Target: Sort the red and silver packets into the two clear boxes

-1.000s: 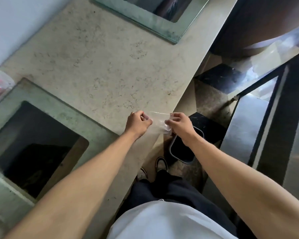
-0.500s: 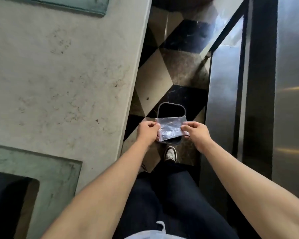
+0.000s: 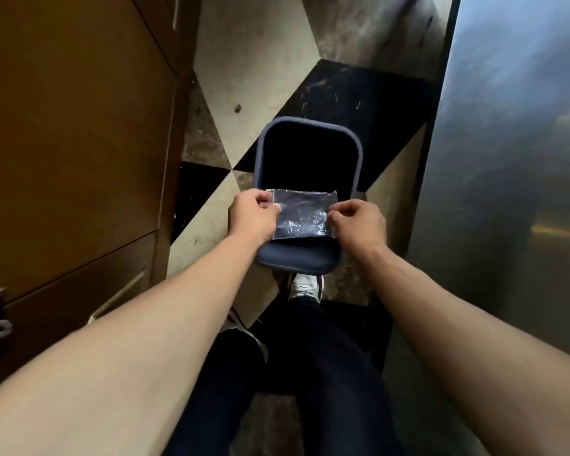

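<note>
I am looking down at a thin, crinkled bag [image 3: 301, 216] of clear or silvery film, and I am holding it stretched flat between both hands directly over the open mouth of a dark blue bin [image 3: 358, 153] standing on the checkered floor [image 3: 254, 67]; whether it is one of the silver packets or only an emptied wrapper I cannot tell, and neither clear box is showing in this view.

I am judging the film to be nearly weightless, limp and somewhat slick; it is creasing everywhere, so it will not be keeping any shape of its own; it looks empty or close to it, with nothing bulging inside; it should not be fragile, though a sharp pull could be tearing it. The side edges seem the best places to be gripping it, a pinch at each one, since a hold in the middle would only be crumpling it.

My left hand [image 3: 252, 215] is closing narrowly on the left edge, thumb pressing against curled fingers [image 3: 275, 209] with the film caught between; my right hand [image 3: 357, 222] is doing the same on the right edge, fingers tucked tight and knuckles up; neither hand is touching the bin, and the bag is hanging above its rim rather than resting on it; between the two pinches the film is lying almost taut.
</note>
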The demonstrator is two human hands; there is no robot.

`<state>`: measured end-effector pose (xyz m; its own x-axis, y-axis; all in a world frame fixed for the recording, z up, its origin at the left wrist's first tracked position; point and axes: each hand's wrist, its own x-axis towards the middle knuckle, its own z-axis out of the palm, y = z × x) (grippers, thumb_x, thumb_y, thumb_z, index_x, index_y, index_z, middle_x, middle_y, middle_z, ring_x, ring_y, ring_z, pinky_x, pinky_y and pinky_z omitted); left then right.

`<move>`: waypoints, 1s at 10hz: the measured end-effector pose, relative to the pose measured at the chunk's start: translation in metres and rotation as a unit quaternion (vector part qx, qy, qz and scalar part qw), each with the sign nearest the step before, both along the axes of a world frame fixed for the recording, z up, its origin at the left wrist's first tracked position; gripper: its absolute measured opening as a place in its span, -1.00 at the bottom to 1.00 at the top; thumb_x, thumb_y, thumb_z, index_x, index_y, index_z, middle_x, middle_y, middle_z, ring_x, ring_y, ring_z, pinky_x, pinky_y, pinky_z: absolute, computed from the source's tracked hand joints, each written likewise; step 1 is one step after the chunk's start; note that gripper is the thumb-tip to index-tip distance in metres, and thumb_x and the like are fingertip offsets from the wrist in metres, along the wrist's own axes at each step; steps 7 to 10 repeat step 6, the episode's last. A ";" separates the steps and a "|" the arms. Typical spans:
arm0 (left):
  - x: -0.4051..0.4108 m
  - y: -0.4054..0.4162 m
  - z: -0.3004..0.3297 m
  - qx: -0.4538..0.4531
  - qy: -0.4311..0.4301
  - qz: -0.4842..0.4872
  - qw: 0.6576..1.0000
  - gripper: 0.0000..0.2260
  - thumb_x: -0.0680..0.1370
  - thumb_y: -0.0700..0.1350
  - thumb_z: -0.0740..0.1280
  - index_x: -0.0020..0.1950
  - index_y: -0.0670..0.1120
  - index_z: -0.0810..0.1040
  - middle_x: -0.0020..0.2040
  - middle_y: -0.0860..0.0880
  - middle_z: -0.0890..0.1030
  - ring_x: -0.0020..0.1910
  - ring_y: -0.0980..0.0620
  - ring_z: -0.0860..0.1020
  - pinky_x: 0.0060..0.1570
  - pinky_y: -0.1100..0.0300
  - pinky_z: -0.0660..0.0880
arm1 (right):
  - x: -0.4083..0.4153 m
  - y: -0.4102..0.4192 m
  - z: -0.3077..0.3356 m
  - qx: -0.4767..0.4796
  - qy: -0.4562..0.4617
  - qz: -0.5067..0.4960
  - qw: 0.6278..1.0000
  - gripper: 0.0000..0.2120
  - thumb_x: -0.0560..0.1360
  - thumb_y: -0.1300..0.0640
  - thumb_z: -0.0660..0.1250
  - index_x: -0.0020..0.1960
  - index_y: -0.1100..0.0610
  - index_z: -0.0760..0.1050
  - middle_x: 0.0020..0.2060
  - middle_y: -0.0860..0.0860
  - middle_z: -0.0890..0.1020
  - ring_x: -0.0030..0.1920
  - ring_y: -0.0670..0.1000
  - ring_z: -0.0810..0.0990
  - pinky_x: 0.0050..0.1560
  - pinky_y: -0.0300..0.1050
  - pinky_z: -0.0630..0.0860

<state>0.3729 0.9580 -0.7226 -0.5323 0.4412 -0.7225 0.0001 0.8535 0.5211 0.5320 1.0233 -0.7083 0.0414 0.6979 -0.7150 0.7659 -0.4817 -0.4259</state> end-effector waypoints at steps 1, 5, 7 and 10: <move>0.004 0.007 -0.027 0.006 0.001 -0.021 1.000 -0.82 0.51 -0.24 0.42 0.11 -0.19 0.62 -0.15 -0.06 0.60 -0.15 0.03 0.53 -0.09 0.29 0.42 | 0.001 0.003 -0.024 0.020 -0.015 0.014 1.000 -0.82 0.48 0.14 0.38 0.02 0.03 0.71 -0.05 -0.05 0.75 0.03 -0.03 0.69 0.19 -0.09 0.58; 0.003 0.019 -0.005 -0.041 -0.019 -0.069 0.997 -0.46 0.54 -0.12 0.36 0.51 -0.12 0.35 0.41 -0.13 0.51 0.40 -0.09 0.47 0.38 0.08 0.37 | -0.004 0.001 0.009 0.011 -0.039 0.100 0.994 -0.59 0.51 0.12 0.26 0.34 0.16 0.53 0.16 0.12 0.68 0.21 0.14 0.61 0.23 -0.05 0.50; -0.001 0.015 0.038 -0.050 0.012 -0.075 0.996 -0.54 0.56 -0.09 0.35 0.45 -0.12 0.42 0.29 -0.11 0.57 0.32 -0.10 0.50 0.22 0.18 0.35 | -0.006 0.005 0.038 -0.005 -0.034 0.112 0.993 -0.53 0.50 0.11 0.26 0.40 0.11 0.49 0.24 0.10 0.65 0.27 0.10 0.59 0.27 -0.07 0.48; -0.001 0.015 0.038 -0.050 0.012 -0.075 0.996 -0.54 0.56 -0.09 0.35 0.45 -0.12 0.42 0.29 -0.11 0.57 0.32 -0.10 0.50 0.22 0.18 0.35 | -0.006 0.005 0.038 -0.005 -0.034 0.112 0.993 -0.53 0.50 0.11 0.26 0.40 0.11 0.49 0.24 0.10 0.65 0.27 0.10 0.59 0.27 -0.07 0.48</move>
